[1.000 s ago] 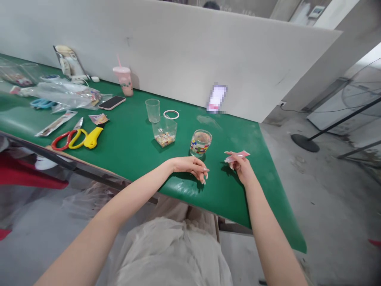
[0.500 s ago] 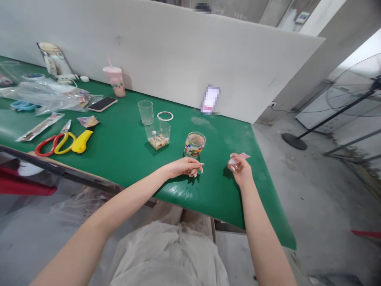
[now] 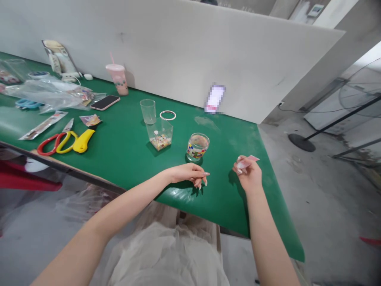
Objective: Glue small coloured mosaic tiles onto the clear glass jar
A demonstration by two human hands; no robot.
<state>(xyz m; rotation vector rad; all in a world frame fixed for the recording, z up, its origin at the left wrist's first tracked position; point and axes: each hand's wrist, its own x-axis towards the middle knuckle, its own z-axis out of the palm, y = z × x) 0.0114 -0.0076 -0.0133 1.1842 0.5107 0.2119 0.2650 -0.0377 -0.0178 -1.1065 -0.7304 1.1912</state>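
A glass cup (image 3: 198,147) with a band of small coloured mosaic tiles stands upright on the green table. Just in front of it, apart from the glass, is my left hand (image 3: 190,175). Its thumb and forefinger are pinched together, the other fingers hang curled, and anything between them is too small to make out. To the right of the cup, my right hand (image 3: 250,176) is closed around a small pink-and-white object (image 3: 253,158), mostly covered by the fingers. Left of the cup, a clear angular container (image 3: 160,141) holds many small mosaic pieces.
An empty clear cup (image 3: 148,112) and a white ring (image 3: 168,115) stand behind the container. Scissors (image 3: 53,143), a yellow-handled tool (image 3: 85,141), a dark-screened phone (image 3: 105,103) and a pink tumbler (image 3: 119,79) are at left. A lit phone (image 3: 215,98) leans on the partition.
The view has shifted slightly, so the table things appear a little further right. My left hand has drawn back a little from the mosaic cup. My right hand keeps its hold on the pink-and-white object.
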